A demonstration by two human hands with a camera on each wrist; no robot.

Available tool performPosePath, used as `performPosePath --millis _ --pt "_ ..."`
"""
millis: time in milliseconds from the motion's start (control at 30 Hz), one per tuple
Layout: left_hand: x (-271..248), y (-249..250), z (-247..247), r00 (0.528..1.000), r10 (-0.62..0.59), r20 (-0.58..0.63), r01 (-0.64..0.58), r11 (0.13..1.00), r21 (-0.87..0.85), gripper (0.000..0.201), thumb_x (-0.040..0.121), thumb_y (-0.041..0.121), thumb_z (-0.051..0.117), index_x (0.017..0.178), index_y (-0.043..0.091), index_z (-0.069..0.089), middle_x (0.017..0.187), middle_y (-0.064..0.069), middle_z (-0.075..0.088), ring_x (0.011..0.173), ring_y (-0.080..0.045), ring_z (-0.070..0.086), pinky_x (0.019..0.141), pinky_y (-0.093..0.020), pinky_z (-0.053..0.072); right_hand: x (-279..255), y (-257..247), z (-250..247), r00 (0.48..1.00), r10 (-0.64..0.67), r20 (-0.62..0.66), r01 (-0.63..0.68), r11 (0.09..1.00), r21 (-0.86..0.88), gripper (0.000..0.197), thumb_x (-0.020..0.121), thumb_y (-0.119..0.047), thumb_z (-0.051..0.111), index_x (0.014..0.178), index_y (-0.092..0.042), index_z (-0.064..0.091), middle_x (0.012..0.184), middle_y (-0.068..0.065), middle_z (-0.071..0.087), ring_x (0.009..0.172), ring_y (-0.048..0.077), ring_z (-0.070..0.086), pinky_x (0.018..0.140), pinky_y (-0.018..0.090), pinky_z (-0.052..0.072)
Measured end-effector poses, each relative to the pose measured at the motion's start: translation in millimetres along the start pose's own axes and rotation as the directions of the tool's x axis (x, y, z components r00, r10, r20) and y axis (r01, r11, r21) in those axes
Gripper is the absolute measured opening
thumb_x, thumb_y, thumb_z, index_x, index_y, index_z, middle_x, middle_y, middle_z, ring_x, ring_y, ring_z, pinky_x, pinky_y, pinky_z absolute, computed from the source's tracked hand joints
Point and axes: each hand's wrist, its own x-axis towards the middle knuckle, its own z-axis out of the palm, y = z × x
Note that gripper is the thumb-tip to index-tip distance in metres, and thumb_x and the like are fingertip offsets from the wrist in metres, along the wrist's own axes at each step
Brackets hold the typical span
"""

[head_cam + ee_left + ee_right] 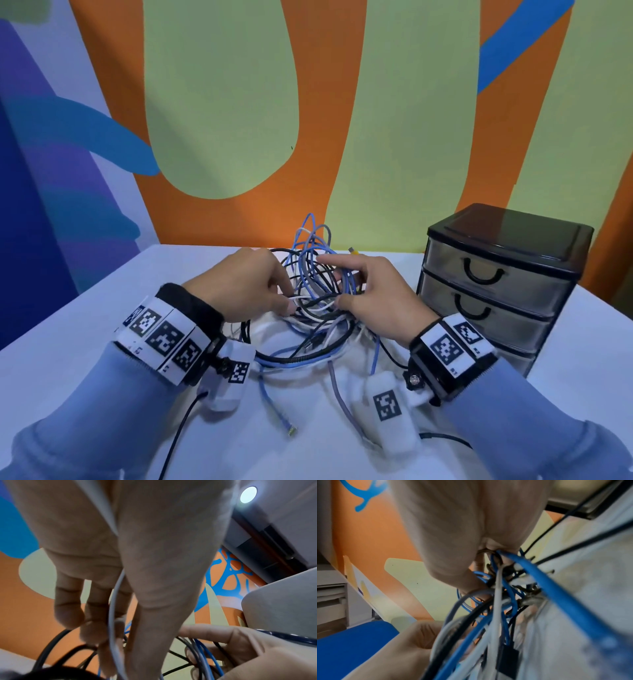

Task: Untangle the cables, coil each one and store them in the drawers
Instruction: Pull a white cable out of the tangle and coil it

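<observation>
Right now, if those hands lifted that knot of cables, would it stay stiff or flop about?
Probably floppy: the tangle of thin blue, white and black cables droops in loose loops. Likely light, since fingers alone hold strands up. Trailing ends on the white table would likely drag and snag.

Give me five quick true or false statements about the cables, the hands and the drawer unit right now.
1. All the drawers of the drawer unit are shut. True.
2. The cable tangle lies left of the unit. True.
3. The left hand rests flat on the table. False: it pinches a white cable.
4. One cable is already coiled on the unit. False: its top is bare.
5. The right hand is in the tangle. True.
</observation>
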Motion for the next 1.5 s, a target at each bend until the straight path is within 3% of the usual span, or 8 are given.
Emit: performPosePath --millis 133,300,600,833,1033,1233,1367,1500 --pt "-1.3 -0.2 -1.9 1.000 0.001 -0.018 -0.001 1.000 0.013 0.017 0.090 0.035 0.083 0.076 0.027 0.080 0.062 0.009 0.070 0.058 -0.006 0.062 0.058 -0.026 0.042 0.3 -1.0 0.3 0.994 -0.043 -0.100 0.055 0.991 0.118 0.068 0.077 0.012 0.069 0.128 -0.033 0.074 0.102 -0.006 0.062 0.092 0.001 0.059 0.086 0.019 0.045" --pt "-1.1 2.3 -5.7 0.952 -0.041 -0.304 0.029 0.999 -0.045 0.023 0.096 0.039 0.073 0.076 0.028 0.072 0.071 0.009 0.070 0.076 -0.019 0.065 0.070 -0.038 0.055 -0.4 -5.9 -3.0 0.980 -0.119 -0.160 0.148 0.972 0.181 0.070 0.076 0.014 0.071 0.128 -0.032 0.074 0.087 -0.012 0.052 0.076 0.001 0.053 0.079 0.013 0.040" --pt "-7.7 1.7 -25.4 0.650 -0.288 -0.703 0.052 0.940 -0.337 0.016 0.101 0.033 0.066 0.089 0.024 0.069 0.073 0.009 0.063 0.076 -0.019 0.058 0.071 -0.037 0.036 0.3 -3.9 -2.9 0.987 -0.090 -0.134 0.106 0.987 0.121 0.067 0.078 0.011 0.069 0.121 -0.040 0.076 0.097 -0.002 0.059 0.100 -0.005 0.055 0.090 0.006 0.037" --pt "-15.8 -25.4 -49.7 0.424 -0.443 -0.790 0.010 0.874 -0.485 0.017 0.100 0.031 0.063 0.097 0.016 0.070 0.081 0.002 0.063 0.091 -0.031 0.062 0.083 -0.039 0.048 0.2 -6.0 -5.8 0.968 0.069 -0.243 -0.036 0.990 0.138 0.054 0.084 0.008 0.059 0.088 -0.040 0.084 0.088 -0.006 0.040 0.059 0.003 0.044 0.053 0.012 0.038" --pt "-13.6 -32.4 -44.6 0.609 -0.397 -0.687 0.142 0.906 -0.398 0.021 0.096 0.039 0.071 0.082 0.023 0.073 0.079 0.005 0.068 0.092 -0.031 0.061 0.078 -0.040 0.047 -1.8 -7.2 -5.8 0.975 0.064 -0.215 -0.065 0.998 0.004 0.045 0.085 0.007 0.053 0.065 -0.023 0.080 0.098 -0.004 0.045 0.080 0.008 0.054 0.061 0.021 0.046" --pt "-12.7 -29.9 -32.2 0.819 -0.311 -0.481 0.357 0.934 0.005 0.024 0.092 0.053 0.075 0.112 0.039 0.077 0.133 -0.006 0.063 0.129 -0.036 0.053 0.104 -0.056 0.045 -0.9 -5.3 -3.6 0.972 0.083 -0.219 -0.050 0.987 0.152 0.049 0.077 0.013 0.056 0.056 -0.027 0.075 0.097 0.000 0.056 0.108 0.010 0.056 0.076 0.023 0.044" --pt "-12.9 -10.1 -30.9 0.859 -0.068 -0.507 0.071 0.997 -0.014 0.019 0.092 0.045 0.078 0.110 0.041 0.077 0.118 0.001 0.058 0.114 -0.023 0.056 0.094 -0.044 0.045 -0.5 -4.7 -1.7 0.967 0.076 -0.243 -0.020 0.974 0.224 0.050 0.076 0.015 0.055 0.056 -0.027 0.075 0.094 0.009 0.064 0.134 0.007 0.046 0.093 0.016 0.036" --pt "-11.9 10.5 -21.1 0.874 0.119 -0.470 -0.166 0.985 -0.058 0.008 0.089 0.033 0.084 0.083 0.035 0.078 0.086 0.013 0.066 0.080 -0.004 0.059 0.072 -0.033 0.041 0.1 -6.6 0.0 0.959 0.051 -0.277 0.023 0.966 0.257 0.051 0.074 0.016 0.058 0.055 -0.027 0.073 0.082 0.006 0.058 0.092 0.004 0.056 0.085 0.027 0.041"
